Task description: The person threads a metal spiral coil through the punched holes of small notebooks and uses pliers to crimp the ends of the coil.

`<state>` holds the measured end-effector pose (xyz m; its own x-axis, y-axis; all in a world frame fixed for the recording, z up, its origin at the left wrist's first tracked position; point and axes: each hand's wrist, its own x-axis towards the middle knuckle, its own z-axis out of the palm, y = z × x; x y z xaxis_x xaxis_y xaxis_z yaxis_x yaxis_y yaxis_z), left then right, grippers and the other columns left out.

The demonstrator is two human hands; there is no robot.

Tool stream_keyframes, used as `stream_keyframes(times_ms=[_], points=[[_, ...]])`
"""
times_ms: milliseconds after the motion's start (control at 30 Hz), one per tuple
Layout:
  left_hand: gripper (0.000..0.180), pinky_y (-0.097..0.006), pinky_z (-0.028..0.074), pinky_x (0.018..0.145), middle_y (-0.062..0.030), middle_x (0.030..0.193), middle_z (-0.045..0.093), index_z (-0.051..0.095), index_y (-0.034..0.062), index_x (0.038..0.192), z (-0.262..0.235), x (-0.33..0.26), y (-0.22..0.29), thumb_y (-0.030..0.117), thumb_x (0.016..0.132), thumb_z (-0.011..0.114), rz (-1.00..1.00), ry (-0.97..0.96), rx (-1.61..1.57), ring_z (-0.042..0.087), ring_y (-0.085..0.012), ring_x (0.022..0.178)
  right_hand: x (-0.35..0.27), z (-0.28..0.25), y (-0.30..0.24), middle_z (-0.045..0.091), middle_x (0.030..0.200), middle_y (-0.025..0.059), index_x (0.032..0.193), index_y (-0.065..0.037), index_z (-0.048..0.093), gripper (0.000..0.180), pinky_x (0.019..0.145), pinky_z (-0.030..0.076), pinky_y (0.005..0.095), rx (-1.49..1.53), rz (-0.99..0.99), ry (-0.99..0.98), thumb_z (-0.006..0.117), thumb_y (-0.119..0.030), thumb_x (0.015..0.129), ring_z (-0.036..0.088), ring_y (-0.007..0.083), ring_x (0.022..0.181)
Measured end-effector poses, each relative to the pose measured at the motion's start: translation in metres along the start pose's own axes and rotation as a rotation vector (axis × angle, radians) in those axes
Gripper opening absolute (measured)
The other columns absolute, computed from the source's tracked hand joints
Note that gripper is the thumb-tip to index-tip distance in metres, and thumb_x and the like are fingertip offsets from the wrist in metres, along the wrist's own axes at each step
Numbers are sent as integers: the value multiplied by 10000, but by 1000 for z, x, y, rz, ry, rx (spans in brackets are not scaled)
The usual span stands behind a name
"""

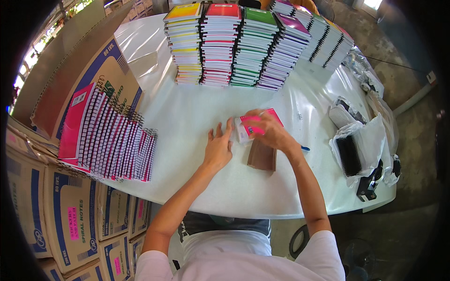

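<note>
A small pink-and-white pad of covers or sheets (pixel 275 115) lies on the white table in front of me. Over it reaches my right hand (pixel 269 131), its bent fingers blurred by motion, so their grip on the pad does not show clearly. To the left, my left hand (pixel 218 151) is open, fingers spread near the tabletop and apart from the pad. Just below the pad sits a flat brown piece (pixel 262 157), partly under my right hand and wrist. A blue pen (pixel 305 148) pokes out to the right of my right forearm.
Tall stacks of yellow, red (pixel 221 44), green and purple notebooks stand at the far side. Pink spiral notebooks (pixel 110 136) lean in a row at left, beside an open carton (pixel 108 70). Wrapped black wire spirals (pixel 349 154) lie at right. Cartons (pixel 72 215) are stacked lower left.
</note>
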<state>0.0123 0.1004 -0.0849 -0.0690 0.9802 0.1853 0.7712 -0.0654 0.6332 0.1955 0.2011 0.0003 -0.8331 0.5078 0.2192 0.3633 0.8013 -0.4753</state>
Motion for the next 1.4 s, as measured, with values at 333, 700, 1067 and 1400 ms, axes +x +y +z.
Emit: stream_keyframes(times_ms=[333,700,1067,1400], points=[[763,-496,180,1190,-113,1391,553,191,95,1548,0,-5,0,-93,875,498,32,98,-103,366,-320,1419,18,12,-2,526,1278,89,1055,-203,707,303,1047,440,430,-256,-91,-303,771,-106,775,510,279,1222],[741,-492,194,1192,-125,1373,567,241,96,1536,-4,-6,2,-97,870,500,7,86,-157,345,-355,1424,23,3,7,530,1265,99,1064,-205,699,279,1042,445,402,-113,-61,-379,749,-102,809,521,285,1197],[703,-501,216,1193,-172,1335,579,242,76,1524,-7,-6,3,-61,890,513,23,69,-144,330,-396,1414,22,8,4,558,1196,107,1037,-157,677,291,1051,458,392,-229,-126,-320,744,-70,767,551,288,1156],[691,-499,226,1190,-168,1341,571,257,73,1520,-5,-6,1,-57,892,513,23,79,-146,338,-399,1408,24,8,2,569,1213,117,1059,-145,658,329,977,508,394,-300,-153,-295,738,-46,755,559,302,1170]])
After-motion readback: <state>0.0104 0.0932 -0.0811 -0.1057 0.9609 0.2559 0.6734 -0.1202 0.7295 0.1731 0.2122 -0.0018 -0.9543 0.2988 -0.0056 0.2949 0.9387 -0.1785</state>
